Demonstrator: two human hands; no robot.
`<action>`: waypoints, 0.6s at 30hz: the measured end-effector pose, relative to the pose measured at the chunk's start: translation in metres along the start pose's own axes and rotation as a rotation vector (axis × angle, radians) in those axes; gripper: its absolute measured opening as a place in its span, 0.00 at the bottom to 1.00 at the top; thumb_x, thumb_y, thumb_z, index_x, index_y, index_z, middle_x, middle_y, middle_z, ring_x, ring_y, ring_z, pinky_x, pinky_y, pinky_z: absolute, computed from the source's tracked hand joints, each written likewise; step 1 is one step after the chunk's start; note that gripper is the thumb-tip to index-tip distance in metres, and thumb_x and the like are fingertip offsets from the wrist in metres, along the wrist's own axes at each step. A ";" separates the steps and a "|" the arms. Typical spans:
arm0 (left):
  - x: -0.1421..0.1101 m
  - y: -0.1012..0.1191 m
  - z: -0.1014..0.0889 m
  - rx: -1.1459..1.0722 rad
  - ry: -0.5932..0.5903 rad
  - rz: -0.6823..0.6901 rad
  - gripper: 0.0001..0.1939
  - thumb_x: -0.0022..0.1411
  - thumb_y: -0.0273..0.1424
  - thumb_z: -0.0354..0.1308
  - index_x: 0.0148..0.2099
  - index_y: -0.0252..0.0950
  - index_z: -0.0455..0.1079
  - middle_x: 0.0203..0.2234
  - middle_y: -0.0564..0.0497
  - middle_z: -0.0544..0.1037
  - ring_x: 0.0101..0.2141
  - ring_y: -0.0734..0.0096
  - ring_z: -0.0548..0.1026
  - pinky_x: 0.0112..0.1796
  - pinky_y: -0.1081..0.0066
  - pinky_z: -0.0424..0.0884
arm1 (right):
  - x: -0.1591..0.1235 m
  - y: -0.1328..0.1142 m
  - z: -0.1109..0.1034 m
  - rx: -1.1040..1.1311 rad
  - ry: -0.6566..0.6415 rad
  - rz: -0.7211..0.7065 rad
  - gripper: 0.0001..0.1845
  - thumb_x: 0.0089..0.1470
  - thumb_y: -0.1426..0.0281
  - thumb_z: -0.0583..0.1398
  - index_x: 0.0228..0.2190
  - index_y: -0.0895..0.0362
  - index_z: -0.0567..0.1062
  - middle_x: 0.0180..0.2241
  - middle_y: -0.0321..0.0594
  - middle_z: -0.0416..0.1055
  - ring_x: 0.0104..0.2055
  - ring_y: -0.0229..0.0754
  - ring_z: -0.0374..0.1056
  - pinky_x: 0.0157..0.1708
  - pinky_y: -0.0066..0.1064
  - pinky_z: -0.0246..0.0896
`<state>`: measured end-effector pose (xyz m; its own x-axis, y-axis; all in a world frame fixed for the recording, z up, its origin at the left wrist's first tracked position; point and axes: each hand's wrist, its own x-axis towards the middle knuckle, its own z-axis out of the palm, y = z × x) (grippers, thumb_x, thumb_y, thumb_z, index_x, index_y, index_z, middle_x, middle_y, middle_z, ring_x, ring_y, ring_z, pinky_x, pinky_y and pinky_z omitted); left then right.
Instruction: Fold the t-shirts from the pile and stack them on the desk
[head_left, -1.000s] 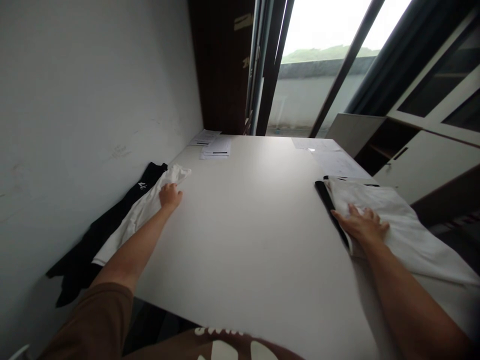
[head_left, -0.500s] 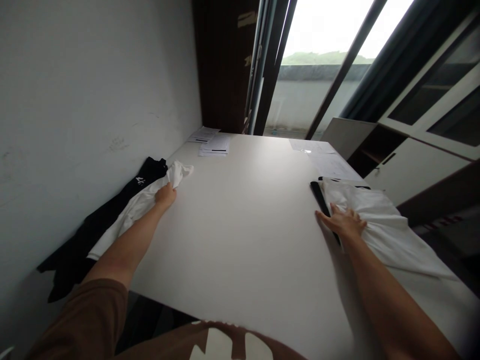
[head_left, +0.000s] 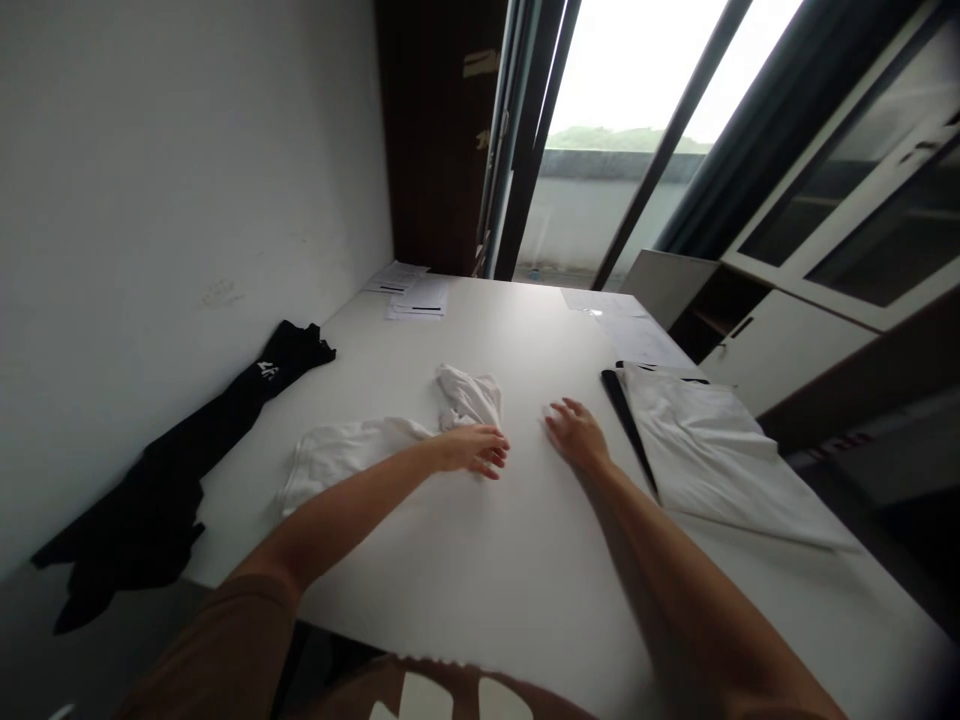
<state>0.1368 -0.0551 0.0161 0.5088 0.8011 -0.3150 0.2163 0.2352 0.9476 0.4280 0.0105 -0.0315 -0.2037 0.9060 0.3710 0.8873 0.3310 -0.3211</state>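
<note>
A crumpled white garment (head_left: 352, 455) lies stretched across the middle-left of the white table (head_left: 480, 580), with a bunched end (head_left: 469, 395) near the centre. My left hand (head_left: 469, 450) rests on that garment beside the bunch, fingers curled down onto the cloth. A short way to its right, my right hand (head_left: 574, 435) lies on the bare tabletop with fingers spread and holds nothing. A folded white garment (head_left: 697, 440) lies right of that hand, on top of a black one (head_left: 626, 420) whose edge shows.
A black garment (head_left: 187, 450) lies along the left table edge by the wall. Sheets of paper (head_left: 412, 295) sit at the far left corner, with more paper (head_left: 615, 310) at the far right. A cabinet (head_left: 787, 340) stands on the right, with a window behind the table.
My left hand has pulled the white garment from the left edge to the table's centre. My right hand has left the folded white garment and moved left onto the bare table.
</note>
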 end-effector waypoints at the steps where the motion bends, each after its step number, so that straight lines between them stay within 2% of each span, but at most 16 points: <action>1: 0.002 0.004 0.009 0.042 -0.034 0.062 0.12 0.65 0.40 0.60 0.42 0.36 0.73 0.37 0.46 0.79 0.37 0.67 0.78 0.40 0.64 0.77 | 0.003 -0.009 0.004 0.077 0.016 -0.037 0.20 0.66 0.59 0.54 0.56 0.48 0.74 0.59 0.46 0.68 0.58 0.56 0.68 0.59 0.50 0.64; 2: 0.002 0.008 0.013 0.136 -0.014 0.133 0.11 0.65 0.40 0.59 0.42 0.37 0.74 0.38 0.46 0.79 0.39 0.66 0.77 0.43 0.63 0.77 | 0.007 -0.018 0.007 0.138 0.031 -0.063 0.20 0.67 0.58 0.53 0.55 0.47 0.74 0.58 0.45 0.70 0.56 0.55 0.70 0.56 0.48 0.66; 3: 0.003 0.011 0.012 0.265 0.064 0.203 0.11 0.66 0.39 0.58 0.42 0.37 0.75 0.40 0.46 0.79 0.41 0.64 0.77 0.46 0.62 0.76 | 0.010 -0.027 0.010 0.182 0.037 -0.084 0.20 0.68 0.56 0.52 0.55 0.46 0.75 0.56 0.45 0.71 0.53 0.54 0.72 0.54 0.46 0.68; 5: 0.003 0.014 -0.002 0.552 0.322 0.291 0.09 0.67 0.36 0.57 0.42 0.37 0.76 0.42 0.44 0.78 0.46 0.60 0.75 0.52 0.60 0.72 | 0.016 -0.043 0.016 0.223 0.036 -0.077 0.21 0.68 0.52 0.52 0.53 0.47 0.75 0.50 0.45 0.74 0.46 0.51 0.74 0.47 0.42 0.70; 7: 0.002 0.010 -0.021 0.785 0.534 0.264 0.08 0.67 0.34 0.57 0.43 0.37 0.76 0.44 0.42 0.77 0.50 0.57 0.74 0.56 0.59 0.68 | 0.024 -0.059 0.024 0.190 0.007 -0.041 0.22 0.65 0.46 0.55 0.50 0.45 0.75 0.44 0.43 0.75 0.40 0.49 0.74 0.41 0.40 0.69; 9: -0.001 0.001 -0.034 0.914 0.594 0.205 0.08 0.65 0.33 0.59 0.44 0.37 0.75 0.46 0.41 0.76 0.52 0.54 0.73 0.57 0.58 0.66 | 0.034 -0.074 0.032 0.110 -0.054 0.004 0.25 0.61 0.41 0.58 0.47 0.44 0.75 0.41 0.43 0.76 0.40 0.51 0.73 0.40 0.41 0.67; 11: -0.005 -0.010 -0.034 0.950 0.555 0.168 0.10 0.63 0.32 0.61 0.47 0.37 0.75 0.47 0.40 0.76 0.53 0.53 0.72 0.57 0.58 0.66 | 0.044 -0.088 0.041 0.039 -0.116 0.036 0.27 0.57 0.39 0.60 0.46 0.46 0.75 0.43 0.47 0.75 0.46 0.56 0.71 0.42 0.44 0.65; 14: -0.013 -0.020 -0.012 0.930 0.424 0.130 0.14 0.63 0.33 0.62 0.50 0.39 0.73 0.47 0.41 0.77 0.52 0.52 0.74 0.54 0.59 0.68 | 0.057 -0.107 0.050 0.006 -0.128 0.024 0.25 0.58 0.44 0.62 0.46 0.49 0.76 0.48 0.51 0.74 0.51 0.59 0.68 0.45 0.45 0.64; 16: -0.018 -0.020 0.007 0.740 0.253 0.111 0.17 0.61 0.35 0.65 0.52 0.39 0.72 0.45 0.43 0.78 0.49 0.54 0.76 0.52 0.60 0.70 | 0.063 -0.115 0.054 0.033 -0.094 -0.019 0.17 0.60 0.51 0.61 0.42 0.50 0.76 0.46 0.49 0.75 0.49 0.55 0.69 0.44 0.41 0.63; 18: -0.021 -0.017 0.022 0.327 0.058 0.076 0.22 0.58 0.38 0.68 0.53 0.39 0.71 0.42 0.46 0.80 0.45 0.57 0.78 0.49 0.60 0.73 | 0.066 -0.117 0.057 0.124 -0.076 -0.054 0.12 0.62 0.56 0.59 0.36 0.51 0.76 0.41 0.45 0.76 0.44 0.49 0.69 0.42 0.36 0.61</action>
<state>0.1402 -0.0880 0.0058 0.4876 0.8419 -0.2313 0.4400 -0.0081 0.8980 0.2871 0.0464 -0.0187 -0.2845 0.9018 0.3252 0.8173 0.4054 -0.4094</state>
